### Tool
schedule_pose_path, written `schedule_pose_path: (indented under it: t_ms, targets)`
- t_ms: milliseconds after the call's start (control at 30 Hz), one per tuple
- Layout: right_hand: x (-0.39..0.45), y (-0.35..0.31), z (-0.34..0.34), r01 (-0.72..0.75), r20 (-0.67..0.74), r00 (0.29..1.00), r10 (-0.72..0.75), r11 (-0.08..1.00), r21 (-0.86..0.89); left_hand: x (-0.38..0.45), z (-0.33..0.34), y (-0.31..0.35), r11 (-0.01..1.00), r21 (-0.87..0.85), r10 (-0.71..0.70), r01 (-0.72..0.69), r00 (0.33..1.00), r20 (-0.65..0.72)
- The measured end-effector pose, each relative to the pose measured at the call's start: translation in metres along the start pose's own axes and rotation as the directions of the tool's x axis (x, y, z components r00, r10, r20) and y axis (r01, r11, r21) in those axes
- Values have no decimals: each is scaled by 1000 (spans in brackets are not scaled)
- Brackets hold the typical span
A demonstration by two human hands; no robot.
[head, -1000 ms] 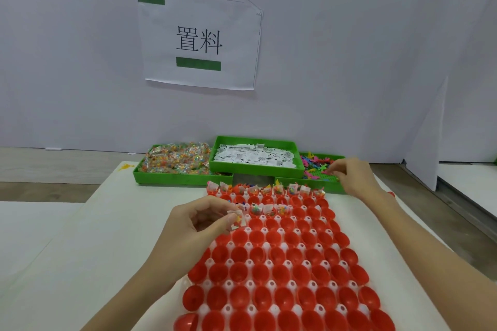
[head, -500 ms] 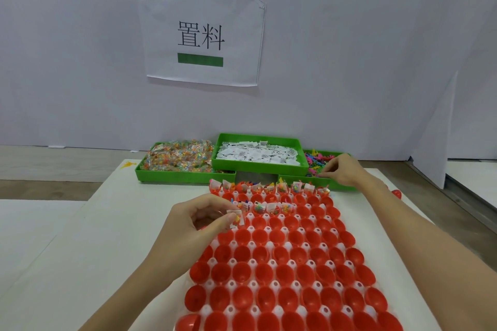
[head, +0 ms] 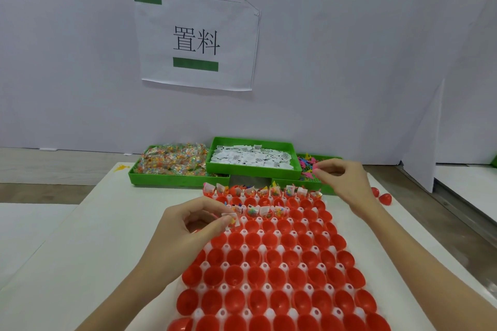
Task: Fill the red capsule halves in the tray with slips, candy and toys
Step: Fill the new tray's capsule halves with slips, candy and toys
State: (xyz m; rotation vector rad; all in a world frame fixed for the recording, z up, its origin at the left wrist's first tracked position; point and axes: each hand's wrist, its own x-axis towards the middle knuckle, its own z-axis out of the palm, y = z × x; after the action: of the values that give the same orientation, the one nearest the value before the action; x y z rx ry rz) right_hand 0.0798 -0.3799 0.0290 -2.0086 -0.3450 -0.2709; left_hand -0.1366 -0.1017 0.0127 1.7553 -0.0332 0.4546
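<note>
Right hand [head: 347,185] has lifted a pink toy [head: 316,169] clear of the toy bin [head: 326,188], pinched. Left hand [head: 193,226] pinches a slip [head: 231,219] beside the filled cups; nearer the next cup [head: 223,200].

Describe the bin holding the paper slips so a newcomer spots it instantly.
Look below the paper sign on the wall, at the far edge of the white table. Three green bins sit there in a row; the slip bin is the middle one, raised above its neighbours and filled with white printed slips, not colourful items.

red capsule halves [head: 271,279], green bins [head: 177,179]
</note>
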Motion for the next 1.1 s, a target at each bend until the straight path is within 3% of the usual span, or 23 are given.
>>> schedule_pose_path:
  t_ms: [200,367,967,1100]
  targets:
    - [-79,-59,11,19,230,971,-69,977,213,-5,6,3,1000,8,9,-9,1000,26]
    - [-111,-82,25,43,403,904,-143,968,248,-9,13,8,998,16,57,-57,998,19]
    - [-128,-82,31,13,572,797,-196,951,308,-19,31,10,969,119,226,-218,972,-59]
    - [-122,-77,25,-75,624,766,-153,943,323,-20,36,11,958,133,261,-254,964,-43]
